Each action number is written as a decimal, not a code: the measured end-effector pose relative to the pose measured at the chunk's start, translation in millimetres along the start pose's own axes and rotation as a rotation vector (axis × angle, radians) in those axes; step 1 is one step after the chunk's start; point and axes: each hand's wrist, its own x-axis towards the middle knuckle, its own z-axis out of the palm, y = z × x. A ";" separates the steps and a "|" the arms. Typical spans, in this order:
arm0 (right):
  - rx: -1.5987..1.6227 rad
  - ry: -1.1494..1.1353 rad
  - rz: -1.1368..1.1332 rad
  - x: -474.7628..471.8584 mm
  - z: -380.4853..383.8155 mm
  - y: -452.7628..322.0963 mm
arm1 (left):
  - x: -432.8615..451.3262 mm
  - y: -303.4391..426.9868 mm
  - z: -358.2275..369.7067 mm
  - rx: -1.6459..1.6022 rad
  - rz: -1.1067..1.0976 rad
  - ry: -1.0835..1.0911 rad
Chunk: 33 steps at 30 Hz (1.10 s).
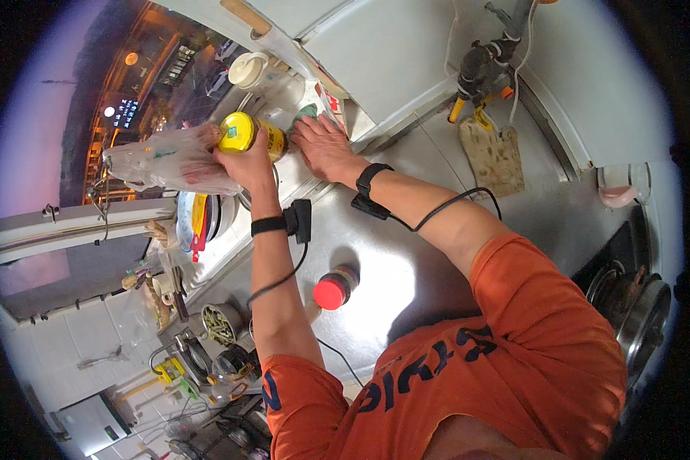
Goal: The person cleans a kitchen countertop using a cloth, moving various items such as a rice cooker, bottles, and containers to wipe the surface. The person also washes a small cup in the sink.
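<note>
My left hand (246, 163) grips a jar with a yellow lid (237, 132), tilted beside the window ledge. A translucent plastic bag (169, 161) hangs right behind that hand. My right hand (325, 150) lies with spread fingers on the white ledge (290, 172); its fingertips rest on a green cloth (306, 113), partly covered by them. Close to the cloth are a clear pitcher with a cream lid (247, 70) and a red and white package (330, 106). A jar with a red lid (329, 292) stands on the metal countertop (374, 259), between my forearms.
Stacked plates or lids (215, 215) stand on the ledge at the left. Lower left are a pot of green food pieces (220, 324) and a wall-side utensil holder (164, 287). A worn board or mat (490, 155) lies beneath pipes. Metal cookware (638, 313) sits far right.
</note>
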 end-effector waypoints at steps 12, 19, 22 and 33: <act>-0.018 0.047 0.028 -0.3 7.3 -1.2 | -63.4 0.9 -74.8 -0.178 0.091 -0.131; -0.065 0.115 -0.072 -0.1 20.6 10.0 | -73.8 10.1 -132.8 -0.484 -0.202 -0.455; -0.092 0.120 -0.065 4.1 25.1 11.4 | -80.9 14.4 -147.2 -0.611 -0.266 -0.519; -0.033 0.050 -0.101 -1.7 4.1 6.2 | -112.6 -14.3 -134.3 -0.334 -0.085 -0.797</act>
